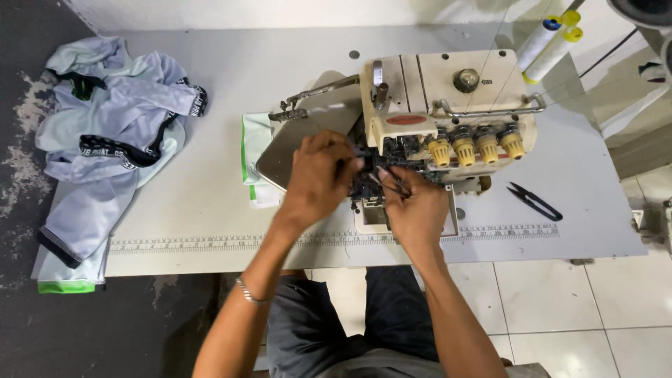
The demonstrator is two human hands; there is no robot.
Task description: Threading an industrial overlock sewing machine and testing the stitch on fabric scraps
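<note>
Left hand (318, 178), right hand (418, 210) at sewing machine (448, 112) front; tweezers (393, 183) in right.

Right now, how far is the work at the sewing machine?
Looks done: nothing can be told. In hand: the left hand and the right hand are both at the needle area of the cream sewing machine, the right holding what looks like tweezers. Left: the heap of pale garments lies aside on the table; the black snips lie untouched.
</note>
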